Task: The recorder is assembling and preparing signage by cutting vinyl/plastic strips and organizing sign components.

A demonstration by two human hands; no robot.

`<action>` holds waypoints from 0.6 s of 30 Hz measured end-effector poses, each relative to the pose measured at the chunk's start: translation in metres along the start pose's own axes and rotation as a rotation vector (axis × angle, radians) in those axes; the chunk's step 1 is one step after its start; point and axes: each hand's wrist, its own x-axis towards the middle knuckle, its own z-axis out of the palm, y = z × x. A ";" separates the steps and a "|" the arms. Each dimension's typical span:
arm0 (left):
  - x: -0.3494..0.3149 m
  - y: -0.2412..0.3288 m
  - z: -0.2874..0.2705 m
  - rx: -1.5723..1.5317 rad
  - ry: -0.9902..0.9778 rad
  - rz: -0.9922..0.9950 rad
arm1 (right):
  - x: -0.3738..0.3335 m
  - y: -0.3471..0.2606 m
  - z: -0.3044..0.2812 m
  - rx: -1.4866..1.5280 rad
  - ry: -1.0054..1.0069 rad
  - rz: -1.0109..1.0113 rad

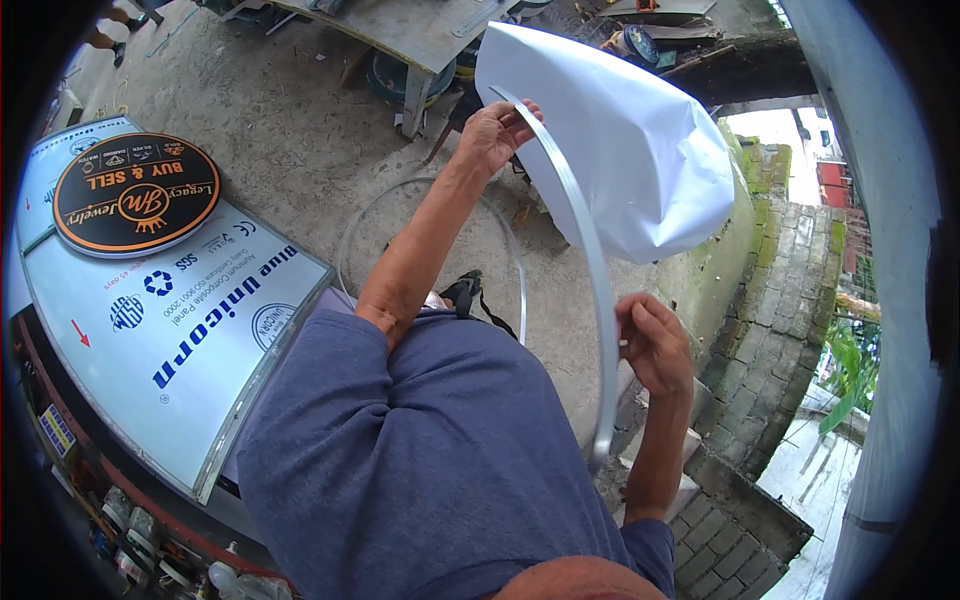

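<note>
A long, thin silver metal strip (583,218) bows in front of me from upper left to lower right. My left hand (497,137), arm stretched forward, is closed around the strip near its upper end. Lower down, at the strip's right edge, my right hand (655,342) has its fingers curled and their tips against the metal; part of that contact is hidden. Below my left forearm, a thin pale hoop (522,275) curves over the concrete floor; whether it joins the strip I cannot tell. A large white sheet (620,140) with creases stands just beyond the strip.
To the left, a round black and orange sign (137,195) lies on a pale blue composite panel (190,340). A worktable (425,40) stands at the back. Bottles (130,535) crowd the lower left. Stone paving (765,350) and a mossy ledge run along the right.
</note>
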 end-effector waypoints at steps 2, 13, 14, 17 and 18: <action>-0.005 -0.001 0.001 -0.020 0.004 -0.008 | 0.021 -0.004 0.007 -0.037 0.008 -0.023; -0.019 0.000 0.007 0.038 -0.103 -0.034 | 0.119 -0.053 0.042 -0.099 -0.081 0.095; -0.019 0.001 0.008 0.025 -0.106 -0.040 | 0.125 -0.053 0.043 -0.131 -0.055 0.074; -0.014 0.009 0.003 0.048 -0.102 -0.045 | 0.131 -0.052 0.046 -0.163 -0.009 0.073; -0.010 0.014 0.001 0.077 -0.093 -0.052 | 0.132 -0.052 0.046 -0.155 0.015 0.087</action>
